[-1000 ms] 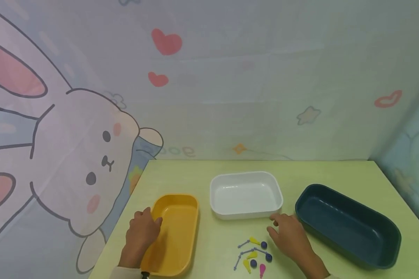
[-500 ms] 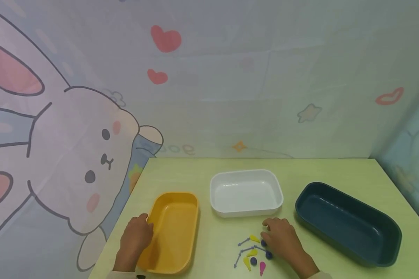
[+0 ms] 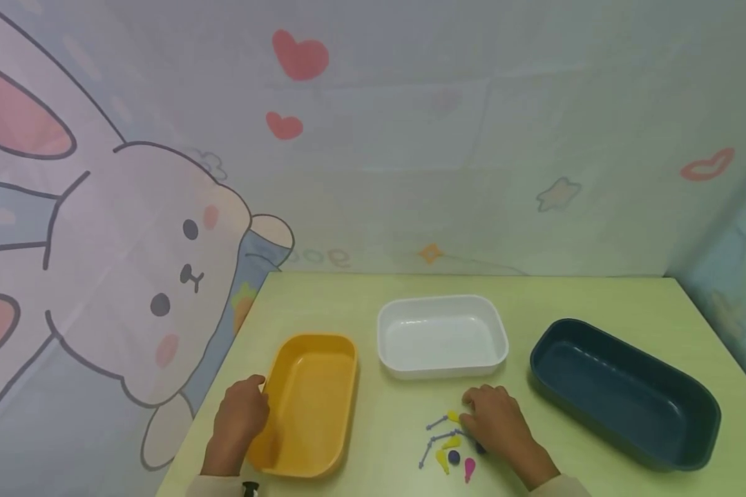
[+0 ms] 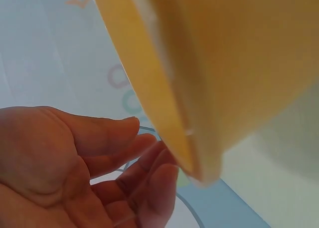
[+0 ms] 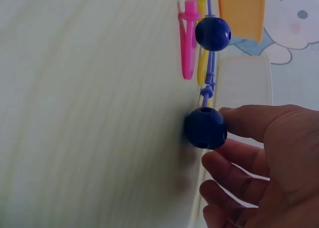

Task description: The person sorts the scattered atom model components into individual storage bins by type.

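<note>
With twelve o'clock at the far edge of the pale green surface (image 3: 398, 428), your right hand (image 3: 497, 421) is low over the small pieces, toward two o'clock of the group. Its fingers are bent and lightly spread; in the right wrist view a dark blue bead (image 5: 205, 128) overlaps the thumb and the nearest finger, so I cannot tell whether they are grasping anything. The head view shows a second bead (image 3: 454, 457) in full, at seven o'clock from that hand.

Around it lie the other pieces: three yellow pieces (image 3: 452, 442), one at one o'clock of the full bead, just below your right thumb; a pink piece (image 3: 469, 469) at four o'clock of the same bead; and a jointed purple chain (image 3: 443, 436) with a separate purple rod (image 3: 437, 422) at eleven.

Your left hand (image 3: 242, 414) is beside the yellow tray (image 3: 311, 400), at nine o'clock of it, released, with the fingers loosely curled near the rim; I cannot tell whether they touch it.

From the pieces, the yellow tray lies toward nine o'clock, the white tray (image 3: 443, 345) at twelve and the dark teal tray (image 3: 622, 393) between two and three. Behind the surface hangs a backdrop (image 3: 373, 172) printed with a rabbit and hearts.
</note>
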Demonstrator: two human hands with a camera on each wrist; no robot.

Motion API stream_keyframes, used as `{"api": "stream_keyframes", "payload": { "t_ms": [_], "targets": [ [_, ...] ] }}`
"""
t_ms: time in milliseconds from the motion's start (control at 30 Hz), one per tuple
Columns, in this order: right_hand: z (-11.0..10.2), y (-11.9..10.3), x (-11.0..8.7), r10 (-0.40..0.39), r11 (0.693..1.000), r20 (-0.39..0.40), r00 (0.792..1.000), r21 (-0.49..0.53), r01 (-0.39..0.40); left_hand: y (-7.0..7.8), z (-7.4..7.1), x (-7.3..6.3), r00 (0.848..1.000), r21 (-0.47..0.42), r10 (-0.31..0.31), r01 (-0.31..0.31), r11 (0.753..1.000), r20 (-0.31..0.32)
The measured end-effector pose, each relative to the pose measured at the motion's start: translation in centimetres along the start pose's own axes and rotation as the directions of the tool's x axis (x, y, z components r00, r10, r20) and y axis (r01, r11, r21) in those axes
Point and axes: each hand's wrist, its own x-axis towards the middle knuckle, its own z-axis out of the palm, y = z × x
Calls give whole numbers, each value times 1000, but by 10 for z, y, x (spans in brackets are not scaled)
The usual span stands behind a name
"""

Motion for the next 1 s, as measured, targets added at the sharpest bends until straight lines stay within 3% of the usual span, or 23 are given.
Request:
{"api": "stream_keyframes", "payload": {
  "t_ms": [567,1000],
  "targets": [
    [9,5,-11,45,999,-32,998,-6,-46,9,7,12,998,1,52,-52,999,36],
    [13,-2,-14,24,999,-83,996,30,-22,-3,5,13,994,-9,82,-81,997,69]
  ]
}}
